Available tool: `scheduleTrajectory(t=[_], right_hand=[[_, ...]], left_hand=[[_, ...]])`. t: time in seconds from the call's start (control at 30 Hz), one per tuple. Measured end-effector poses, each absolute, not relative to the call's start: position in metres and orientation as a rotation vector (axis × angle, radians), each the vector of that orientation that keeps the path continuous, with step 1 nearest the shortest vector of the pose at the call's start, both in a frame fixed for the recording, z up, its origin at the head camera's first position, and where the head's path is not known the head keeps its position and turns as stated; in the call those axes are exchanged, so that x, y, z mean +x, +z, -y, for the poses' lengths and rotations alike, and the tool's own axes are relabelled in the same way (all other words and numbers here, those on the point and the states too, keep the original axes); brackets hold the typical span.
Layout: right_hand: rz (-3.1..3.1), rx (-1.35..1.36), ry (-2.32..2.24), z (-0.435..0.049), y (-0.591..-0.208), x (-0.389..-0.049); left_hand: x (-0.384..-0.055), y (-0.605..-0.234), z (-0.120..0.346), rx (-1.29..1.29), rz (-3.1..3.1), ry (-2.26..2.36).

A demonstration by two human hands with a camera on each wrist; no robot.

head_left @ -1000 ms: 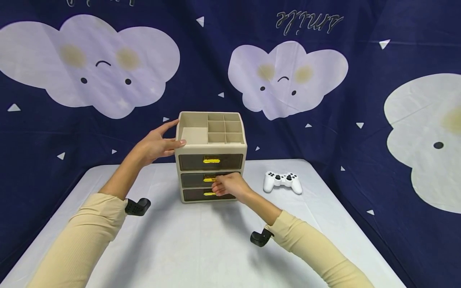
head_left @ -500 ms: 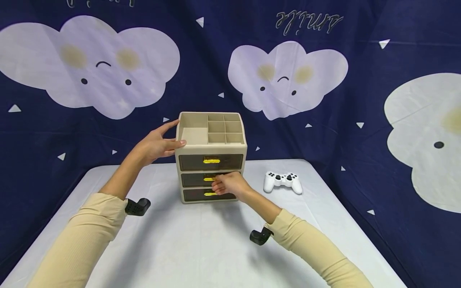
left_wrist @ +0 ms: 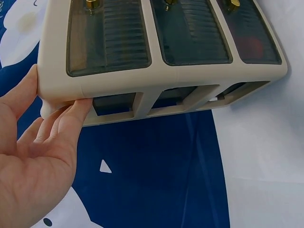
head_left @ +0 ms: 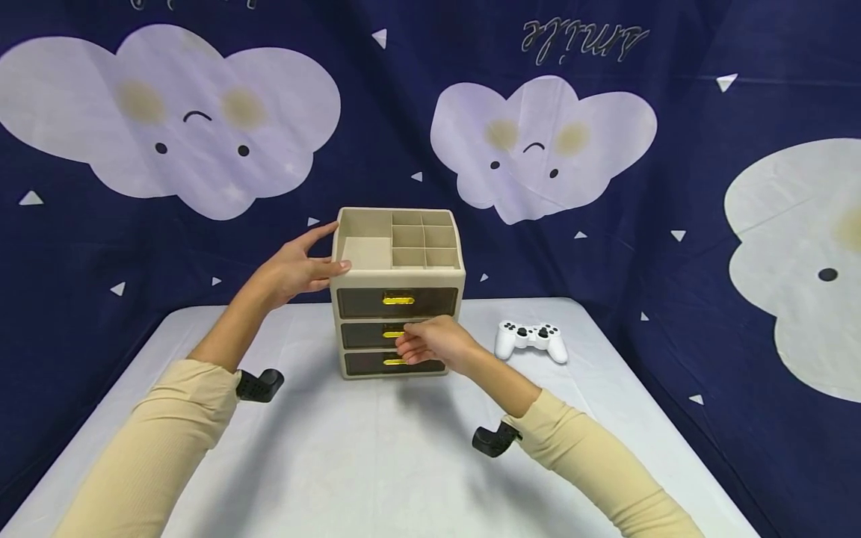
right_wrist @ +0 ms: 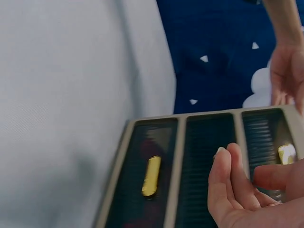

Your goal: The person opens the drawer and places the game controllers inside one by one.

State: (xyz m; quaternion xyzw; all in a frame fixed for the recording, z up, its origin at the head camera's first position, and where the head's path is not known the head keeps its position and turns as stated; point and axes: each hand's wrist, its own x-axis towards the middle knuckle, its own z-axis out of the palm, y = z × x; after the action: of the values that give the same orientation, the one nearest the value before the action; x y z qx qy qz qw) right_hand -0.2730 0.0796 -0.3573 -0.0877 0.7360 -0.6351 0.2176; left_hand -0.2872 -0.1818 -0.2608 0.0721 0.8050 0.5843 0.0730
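A beige drawer organizer stands at the back of the table, its three dark see-through drawers flush with the frame. Spread against its upper left edge, the fairly straight fingers of my left hand touch the rim and side. My right hand is at the middle drawer, fingertips right by its gold handle. In the right wrist view, a gap shows between the thumb and fingers of that hand, and the fingers cover most of the handle.
A white game controller lies on the white table, right of the organizer. The organizer's top has one large and several small compartments. Through the bottom drawer's panel something reddish shows. A dark blue cloud-print cloth hangs behind.
My right wrist and forearm have shifted slightly right, while the fingertips stay by the middle handle. The left hand stays at the organizer's edge. The drawers look the same.
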Motion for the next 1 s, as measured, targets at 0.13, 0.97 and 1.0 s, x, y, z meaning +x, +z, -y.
scheduleTrajectory(t=[0.13, 0.97, 1.0], right_hand=[[-2.028, -0.279, -1.782, -0.080, -0.341, -0.269], [-1.996, -0.203, -1.965, -0.076, -0.316, -0.275], [-1.993, -0.205, -1.966, -0.076, -0.316, -0.275]], left_hand=[[-0.287, -0.260, 0.183, 0.214, -2.417, 1.753], [-0.287, -0.260, 0.183, 0.205, -2.426, 1.744], [-0.287, -0.260, 0.183, 0.203, -2.428, 1.743]])
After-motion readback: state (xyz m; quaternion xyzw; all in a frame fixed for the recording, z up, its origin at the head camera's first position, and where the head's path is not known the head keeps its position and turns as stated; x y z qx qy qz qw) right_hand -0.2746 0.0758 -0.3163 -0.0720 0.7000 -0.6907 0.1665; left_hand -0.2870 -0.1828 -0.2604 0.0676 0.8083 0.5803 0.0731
